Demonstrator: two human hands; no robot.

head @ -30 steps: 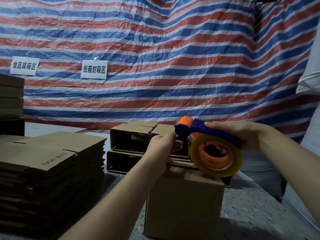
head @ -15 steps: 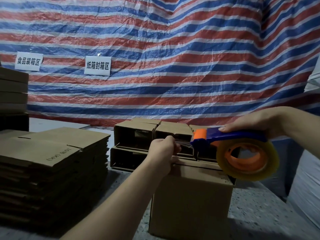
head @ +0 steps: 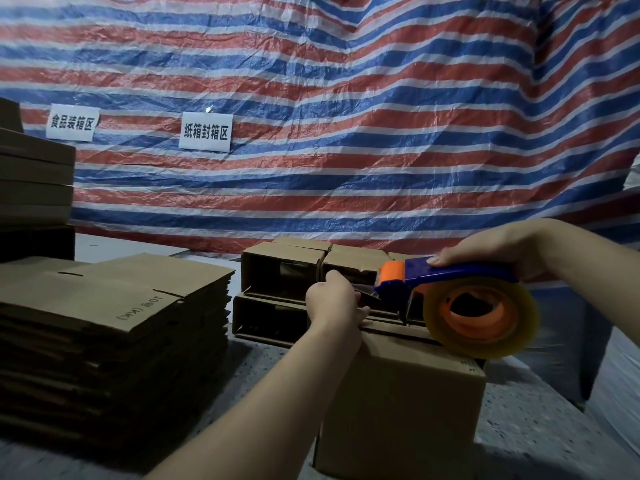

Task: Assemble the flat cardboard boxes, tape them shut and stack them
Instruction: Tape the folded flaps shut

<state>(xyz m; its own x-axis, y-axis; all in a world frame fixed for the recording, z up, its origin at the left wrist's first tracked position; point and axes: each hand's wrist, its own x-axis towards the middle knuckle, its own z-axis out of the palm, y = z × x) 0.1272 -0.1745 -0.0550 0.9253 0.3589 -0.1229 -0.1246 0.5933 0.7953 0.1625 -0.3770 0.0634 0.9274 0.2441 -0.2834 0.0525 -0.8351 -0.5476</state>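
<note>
Head view: right hand (head: pixel 491 247) grips plastic tape dispenser (head: pixel 460 299) over cardboard box (head: pixel 398 403).

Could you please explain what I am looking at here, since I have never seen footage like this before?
There is no machine: a person wears a camera on the head, so the single view looks forward and down at their own two hands. The right hand grips a blue and orange tape dispenser with a roll of clear tape. The left hand pinches the tape end at the far edge of the assembled box in front. To the left lies a stack of flat boxes; behind stand open boxes on their sides. A striped tarp with two paper signs hangs at the back.
</note>
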